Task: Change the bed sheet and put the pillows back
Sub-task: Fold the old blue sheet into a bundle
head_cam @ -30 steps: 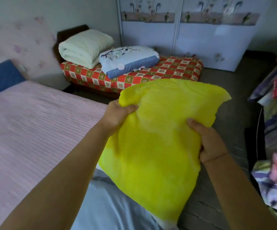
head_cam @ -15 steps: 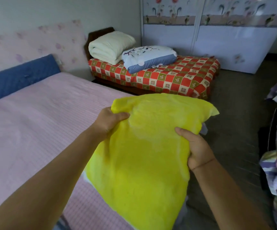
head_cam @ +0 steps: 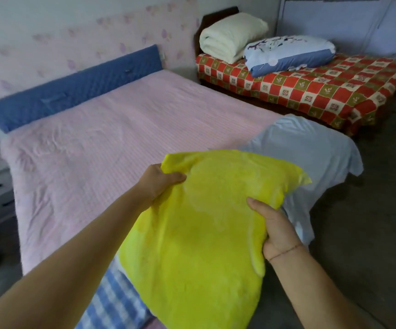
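Step in hand looks like pillow return: sheet change reads as mostly done, pink sheet point(head_cam: 111, 129) lies flat over the big bed up to the blue headboard point(head_cam: 73, 89). Yellow pillow point(head_cam: 201, 222) is held in the air over the foot corner of that bed, tilted, top edge away from the person. Left hand point(head_cam: 159, 184) is clamped on the pillow's upper-left edge, thumb on the front face; right hand point(head_cam: 275, 231) is clamped on its right edge, thumb on top. 2 hands well apart, 1 per side. Pale blue cloth point(head_cam: 311, 148) is draped over the foot corner under and beyond the pillow; can't tell if it's the old sheet or another layer. A blue checked fabric point(head_cam: 113, 298) shows below the pillow, partly hidden. 2nd bed with red checked cover point(head_cam: 334, 91) carries a rolled cream quilt point(head_cam: 230, 36) and a blue-white pillow point(head_cam: 292, 53). Next move, my read: carry or toss the yellow pillow up to the headboard end and set it flat, square to the edge. Risk: dragging it rucks the pink sheet.
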A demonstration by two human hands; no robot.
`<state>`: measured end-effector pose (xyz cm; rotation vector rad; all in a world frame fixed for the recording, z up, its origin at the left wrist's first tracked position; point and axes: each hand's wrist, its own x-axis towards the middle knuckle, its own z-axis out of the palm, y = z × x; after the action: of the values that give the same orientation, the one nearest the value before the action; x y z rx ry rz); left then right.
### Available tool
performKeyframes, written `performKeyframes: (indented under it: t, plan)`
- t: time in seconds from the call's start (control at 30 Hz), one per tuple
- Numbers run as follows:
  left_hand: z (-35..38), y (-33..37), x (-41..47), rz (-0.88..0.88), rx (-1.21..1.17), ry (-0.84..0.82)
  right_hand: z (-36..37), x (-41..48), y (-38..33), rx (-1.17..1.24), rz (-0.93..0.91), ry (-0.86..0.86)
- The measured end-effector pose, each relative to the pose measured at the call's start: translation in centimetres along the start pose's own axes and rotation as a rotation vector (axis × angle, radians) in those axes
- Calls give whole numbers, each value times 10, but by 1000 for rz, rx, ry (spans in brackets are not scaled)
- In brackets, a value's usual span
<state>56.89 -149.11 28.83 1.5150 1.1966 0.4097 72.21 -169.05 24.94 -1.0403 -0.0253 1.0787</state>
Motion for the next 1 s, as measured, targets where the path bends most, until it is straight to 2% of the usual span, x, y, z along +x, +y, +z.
performKeyframes:
  t: [0.2,0.5,0.73,0.83,1.0]
  plan:
    - [-90,-65,-15,-63,49,40,56,-18,91,-4,36,15]
    - [-209,-170,17,-99,127,-66,127,-27,252,115,232,100]
    - [-231,-297,33,-217,301,-28,110,-15,363,-167,325,241]
    - [-236,-329,48,-165,415,-33,94,-10,379,-226,302,195]
    - [-270,-346,42,-239,408,-108,96,-39,401,-191,446,92]
